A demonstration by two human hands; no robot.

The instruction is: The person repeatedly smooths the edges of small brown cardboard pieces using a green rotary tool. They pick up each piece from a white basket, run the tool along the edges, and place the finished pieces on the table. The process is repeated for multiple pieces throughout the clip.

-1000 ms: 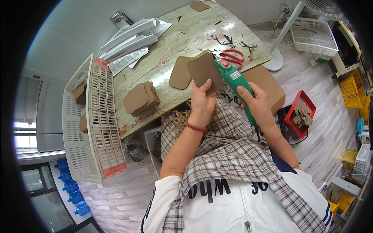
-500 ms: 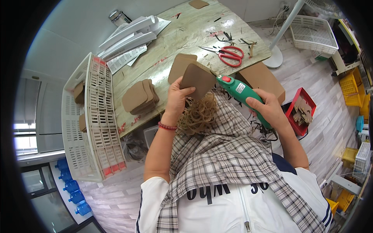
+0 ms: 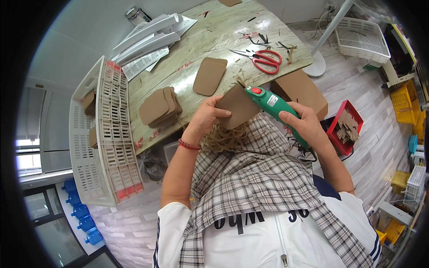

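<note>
My left hand (image 3: 209, 117) is closed on a brown rounded-corner sheet (image 3: 239, 107), thumb on top, fingers underneath. In my right hand (image 3: 304, 123) is a green handheld electric cutter (image 3: 275, 103) with a red switch. Its tip meets the sheet's upper right edge, where a thin strip stands off. Below the sheet, a heap of curly tan trimmings (image 3: 225, 137) lies on my checked apron (image 3: 250, 174). Beyond my left hand, a few similar sheets (image 3: 210, 76) lie on the table, and a taller stack (image 3: 158, 107) sits nearer the left edge.
Red-handled scissors (image 3: 266, 61) and dark scraps lie on the marbled table (image 3: 178, 80). A white plastic crate (image 3: 118, 134) stands at the left, beside papers (image 3: 147, 44). On the right are a cardboard box (image 3: 301, 91), a red tray (image 3: 342, 129) of small pieces and a fan stand (image 3: 317, 64).
The held sheet has turned and moved slightly right and down, off the sheets on the table, which now show fully. The cutter's tip has shifted a little left along its edge.
</note>
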